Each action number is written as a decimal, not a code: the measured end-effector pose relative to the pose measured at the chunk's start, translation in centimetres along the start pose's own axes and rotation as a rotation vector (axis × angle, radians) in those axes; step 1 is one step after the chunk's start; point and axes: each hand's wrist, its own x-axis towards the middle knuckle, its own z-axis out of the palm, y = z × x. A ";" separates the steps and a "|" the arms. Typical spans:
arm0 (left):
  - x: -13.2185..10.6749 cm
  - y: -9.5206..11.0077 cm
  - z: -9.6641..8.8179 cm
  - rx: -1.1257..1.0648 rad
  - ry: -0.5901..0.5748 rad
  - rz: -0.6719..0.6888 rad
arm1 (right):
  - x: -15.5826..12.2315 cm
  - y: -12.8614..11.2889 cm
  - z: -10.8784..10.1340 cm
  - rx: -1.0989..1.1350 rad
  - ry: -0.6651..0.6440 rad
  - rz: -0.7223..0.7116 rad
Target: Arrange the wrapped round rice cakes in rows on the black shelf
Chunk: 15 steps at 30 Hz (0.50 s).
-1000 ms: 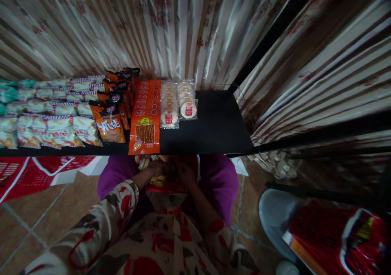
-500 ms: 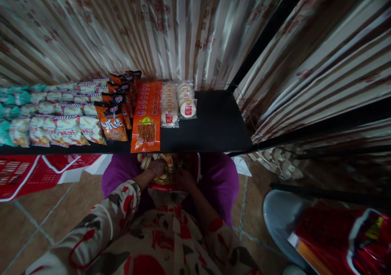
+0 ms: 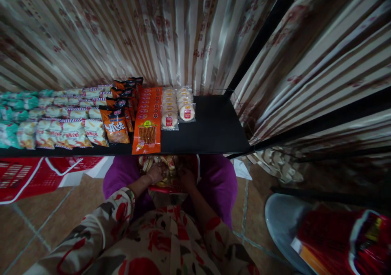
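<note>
Both my hands are low in front of me, just under the front edge of a black shelf (image 3: pixel 214 136). My left hand (image 3: pixel 155 172) rests on a pile of small yellowish packets (image 3: pixel 163 165) in a red container (image 3: pixel 171 189) on my lap, fingers curled among them. My right hand (image 3: pixel 187 177) is beside it at the container's right part, fingers bent; what it holds is too dark to make out. On the shelf lie a row of orange snack packs (image 3: pixel 147 132), round white cakes in clear wrap (image 3: pixel 170 120) and dark orange bags (image 3: pixel 115 126).
Rows of pale and green snack bags (image 3: pixel 55 132) fill the shelf's left. Its right part is bare. Striped curtains (image 3: pixel 171 34) hang behind. A red basket (image 3: pixel 36 173) stands on the tiled floor at left. A grey stool (image 3: pixel 281 230) with a red bag (image 3: pixel 342 238) is at lower right.
The view has tilted a little, so the shelf sits lower in the picture. My left hand has shifted slightly up and right over the packets; my right hand has hardly moved.
</note>
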 end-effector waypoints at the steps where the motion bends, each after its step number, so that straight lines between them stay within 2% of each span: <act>1: -0.1 0.1 0.1 0.001 0.003 -0.002 | -0.2 -0.1 -0.1 -0.013 0.013 0.003; 4: -0.4 0.2 0.3 -0.002 -0.002 -0.001 | -0.7 -0.2 -0.1 -0.077 -0.004 -0.021; 9: -0.7 0.0 0.2 -0.018 0.001 0.020 | -1.3 -0.2 0.7 -0.191 -0.196 -0.106; 15: -0.8 -0.2 0.1 -0.037 0.028 0.080 | -0.5 0.1 1.0 -0.118 -0.164 -0.151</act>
